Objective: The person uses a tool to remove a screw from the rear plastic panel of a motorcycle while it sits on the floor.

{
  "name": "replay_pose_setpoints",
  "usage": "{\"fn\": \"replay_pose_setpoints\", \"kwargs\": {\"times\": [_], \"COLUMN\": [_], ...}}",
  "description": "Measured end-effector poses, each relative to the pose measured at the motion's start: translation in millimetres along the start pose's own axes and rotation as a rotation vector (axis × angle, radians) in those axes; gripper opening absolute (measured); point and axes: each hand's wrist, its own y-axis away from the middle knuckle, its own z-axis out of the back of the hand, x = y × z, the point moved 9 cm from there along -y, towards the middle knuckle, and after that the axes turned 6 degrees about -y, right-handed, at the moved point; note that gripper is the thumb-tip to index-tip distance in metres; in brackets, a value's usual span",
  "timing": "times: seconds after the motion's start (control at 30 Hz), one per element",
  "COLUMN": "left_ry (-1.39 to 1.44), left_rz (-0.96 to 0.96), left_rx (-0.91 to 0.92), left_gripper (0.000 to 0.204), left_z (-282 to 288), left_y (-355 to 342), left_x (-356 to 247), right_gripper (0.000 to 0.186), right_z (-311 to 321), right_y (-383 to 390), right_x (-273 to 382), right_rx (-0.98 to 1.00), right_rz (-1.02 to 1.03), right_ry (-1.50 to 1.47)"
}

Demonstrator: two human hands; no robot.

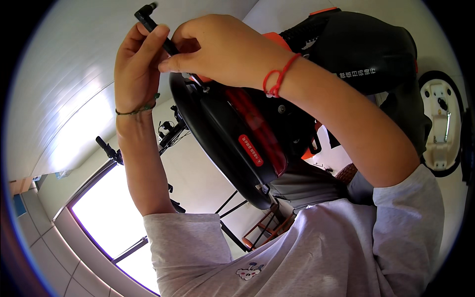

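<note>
My left hand (141,62), a dark green cord on its wrist, pinches a black rod-shaped tool (154,24) with a bent end sticking out above the thumb. My right hand (210,47), wearing a red cord bracelet, has its thumb and fingers closed round the lower part of the same tool. A short metal piece shows just under the right fingers, beside the black rear mudguard (213,143) of a bike-like vehicle. Whether the tool touches it is hidden by my right hand. A dark red tail light (257,126) lies below my right forearm.
A large black padded part (368,49), probably a saddle, stands at the upper right. Farther right is an off-white oval shell (440,123) with a black rim and small parts in it. Black handlebars (111,151) and a bright window (111,218) are at the left.
</note>
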Motion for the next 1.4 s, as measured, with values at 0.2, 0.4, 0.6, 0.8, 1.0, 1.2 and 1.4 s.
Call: {"fn": "replay_pose_setpoints", "kwargs": {"times": [0.2,0.4,0.6,0.8,1.0,1.2,1.4], "left_ry": [0.104,0.11,0.009,0.114,-0.002,-0.208,-0.859], "left_rz": [-0.016,-0.015,-0.072,-0.035,-0.086,0.031,-0.065], "left_rx": [0.158,0.071,0.128,0.053,0.019,0.09,0.356], "left_gripper": [0.028,0.016,0.024,0.029,0.021,0.025,0.018], "left_z": [-13,-9,-15,-12,-13,-15,-38], "left_y": [1,6,1,8,6,7,30], "left_x": [-1,-8,-11,-12,-14,-15,-32], "right_gripper": [0.03,0.03,0.025,0.027,0.022,0.016,0.025], "right_z": [6,-2,1,-2,6,16,27], "right_y": [-4,-4,2,-6,6,3,6], "right_x": [4,4,10,0,18,-3,11], "right_rx": [-0.07,0.048,-0.004,0.001,-0.096,0.034,-0.089], "right_rz": [0.098,0.006,0.058,0.014,0.111,-0.15,0.053], "right_ry": [-0.006,-0.07,0.124,0.012,0.246,0.112,0.13]}}
